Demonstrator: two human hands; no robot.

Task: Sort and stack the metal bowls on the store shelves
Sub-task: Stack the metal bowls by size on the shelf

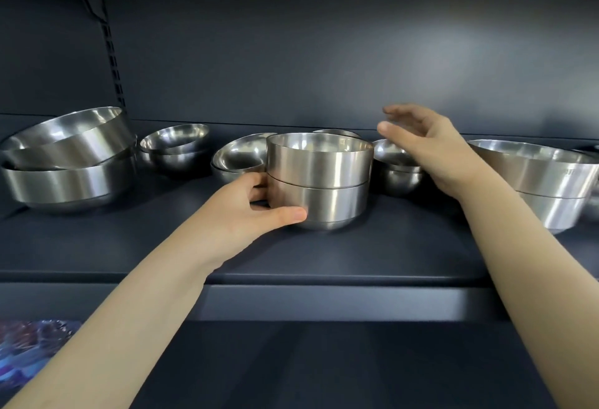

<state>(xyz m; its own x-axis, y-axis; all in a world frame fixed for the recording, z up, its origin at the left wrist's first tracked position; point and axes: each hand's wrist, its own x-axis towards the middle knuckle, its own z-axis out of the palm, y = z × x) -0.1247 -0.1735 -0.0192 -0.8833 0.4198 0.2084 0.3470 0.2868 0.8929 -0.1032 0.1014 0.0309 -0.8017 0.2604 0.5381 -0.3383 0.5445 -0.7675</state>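
A stack of two straight-sided metal bowls [319,181] stands in the middle of the dark shelf [324,256]. My left hand [259,210] grips the lower bowl of this stack, thumb on its front and fingers behind its left side. My right hand [428,146] hovers open just right of the stack's rim, fingers spread, above a pair of small round bowls [397,165]. More small round bowls sit behind: a nested pair [173,149] at left, and another pair [238,158] partly hidden by the stack.
Two large bowls [68,165] are stacked crookedly at the far left. Another large stack [544,181] stands at the right, close to my right forearm. A slotted shelf upright [111,61] rises at the back left. A colourful package [29,350] lies on the lower shelf.
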